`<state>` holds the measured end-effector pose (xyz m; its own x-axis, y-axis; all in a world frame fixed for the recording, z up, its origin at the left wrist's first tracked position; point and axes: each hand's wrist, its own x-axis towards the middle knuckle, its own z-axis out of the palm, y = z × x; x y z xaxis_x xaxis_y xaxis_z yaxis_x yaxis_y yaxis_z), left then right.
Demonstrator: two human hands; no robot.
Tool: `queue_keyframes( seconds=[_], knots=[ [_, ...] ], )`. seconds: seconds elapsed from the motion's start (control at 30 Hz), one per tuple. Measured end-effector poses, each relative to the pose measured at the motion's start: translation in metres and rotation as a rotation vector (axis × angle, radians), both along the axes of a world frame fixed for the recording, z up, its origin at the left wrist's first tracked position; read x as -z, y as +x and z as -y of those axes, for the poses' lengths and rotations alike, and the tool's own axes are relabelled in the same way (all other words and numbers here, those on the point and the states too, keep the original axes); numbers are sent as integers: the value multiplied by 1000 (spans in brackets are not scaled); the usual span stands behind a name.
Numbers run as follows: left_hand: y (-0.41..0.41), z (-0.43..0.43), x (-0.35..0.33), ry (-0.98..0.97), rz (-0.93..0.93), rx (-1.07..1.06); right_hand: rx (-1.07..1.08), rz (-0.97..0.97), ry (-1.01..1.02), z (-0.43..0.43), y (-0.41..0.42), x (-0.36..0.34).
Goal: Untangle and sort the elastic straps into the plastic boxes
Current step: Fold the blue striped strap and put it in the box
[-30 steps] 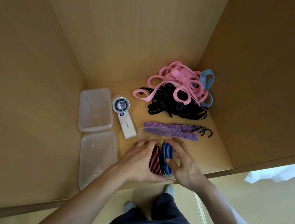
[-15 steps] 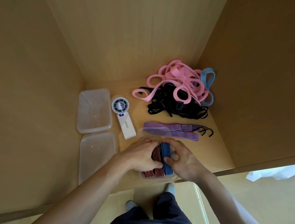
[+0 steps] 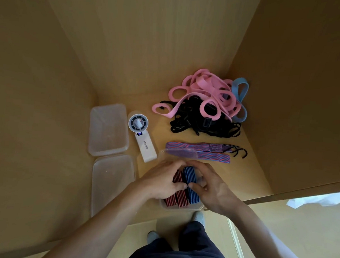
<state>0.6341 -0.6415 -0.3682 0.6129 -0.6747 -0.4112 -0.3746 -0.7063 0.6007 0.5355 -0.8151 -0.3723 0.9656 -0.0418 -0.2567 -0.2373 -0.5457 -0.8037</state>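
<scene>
A clear plastic box [image 3: 181,206] at the shelf's front edge holds folded red-striped straps [image 3: 175,198] and a folded blue-striped strap [image 3: 191,193]. My left hand [image 3: 161,181] presses on the red bundle. My right hand [image 3: 211,188] curls around the blue bundle, thumb on its left side. Behind the box a purple-striped strap with black hooks [image 3: 202,150] lies flat. At the back right, pink straps [image 3: 204,95], black straps [image 3: 204,124] and a light blue strap [image 3: 240,91] form a tangled heap.
Two empty clear boxes stand at the left, one at the back [image 3: 108,129] and one in front [image 3: 112,182]. A white hand-held fan [image 3: 142,136] lies between them and the straps. Wooden walls close in left, back and right.
Both hands stay on the folded bundles in the front box. The fingers have closed a little tighter around them, and more of the red straps shows at the box's front.
</scene>
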Motion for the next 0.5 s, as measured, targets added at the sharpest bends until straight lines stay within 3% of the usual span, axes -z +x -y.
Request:
queue_keyframes(
  seconds=[0.13, 0.5],
  knots=[
    [2, 1, -3, 17, -16, -15, -96, -191, 114, 11, -13, -4],
    [0, 6, -9, 49, -45, 0, -80, -232, -269, -15, 2, -21]
  ],
)
